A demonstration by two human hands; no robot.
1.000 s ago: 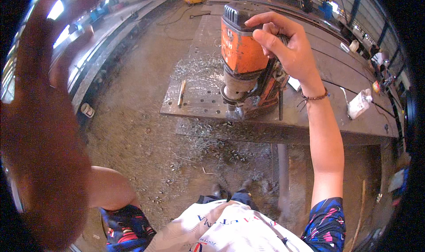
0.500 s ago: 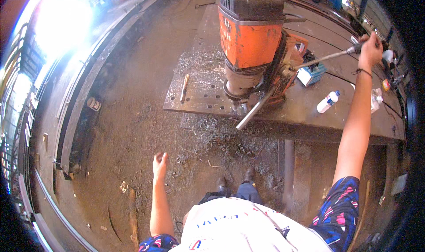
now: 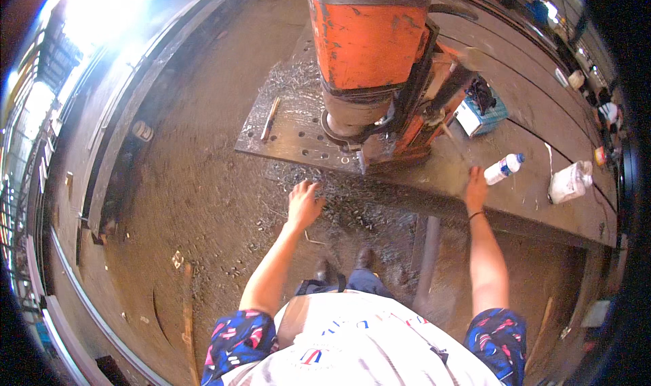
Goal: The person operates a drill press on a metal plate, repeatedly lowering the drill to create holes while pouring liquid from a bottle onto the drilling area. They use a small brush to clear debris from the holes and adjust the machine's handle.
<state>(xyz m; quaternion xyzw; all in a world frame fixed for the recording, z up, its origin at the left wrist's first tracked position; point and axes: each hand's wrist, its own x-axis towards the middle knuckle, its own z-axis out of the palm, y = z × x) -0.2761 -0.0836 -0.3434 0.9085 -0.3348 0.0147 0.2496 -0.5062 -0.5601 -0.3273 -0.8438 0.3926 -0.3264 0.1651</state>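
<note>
An orange and black magnetic drill point(image 3: 369, 44) stands on a steel plate workpiece with several drilled holes point(image 3: 288, 138). My right hand point(image 3: 477, 188) is low beside the drill, its fingers closed at the end of a motion-blurred feed lever point(image 3: 456, 140). A second lever with a dark grip point(image 3: 453, 86) angles upward from the drill's hub, smeared too. Just right of that hand a white squeeze bottle with a blue cap point(image 3: 504, 169) lies tilted on the table. My left hand point(image 3: 305, 204) hovers in front of the plate's near edge, fingers apart and holding nothing.
Metal shavings point(image 3: 298, 81) cover the plate, and more chips point(image 3: 352, 206) lie on the floor below. A slim rod-like tool point(image 3: 270, 118) rests on the plate. Right of the drill are a blue box point(image 3: 485, 111) and a white plastic jug point(image 3: 569, 183). A long steel beam point(image 3: 139, 94) runs at left.
My right hand has swung down and left from the far right, and the drill's levers have turned. My left hand has risen and moved right, toward the plate. The view has moved closer to the drill.
</note>
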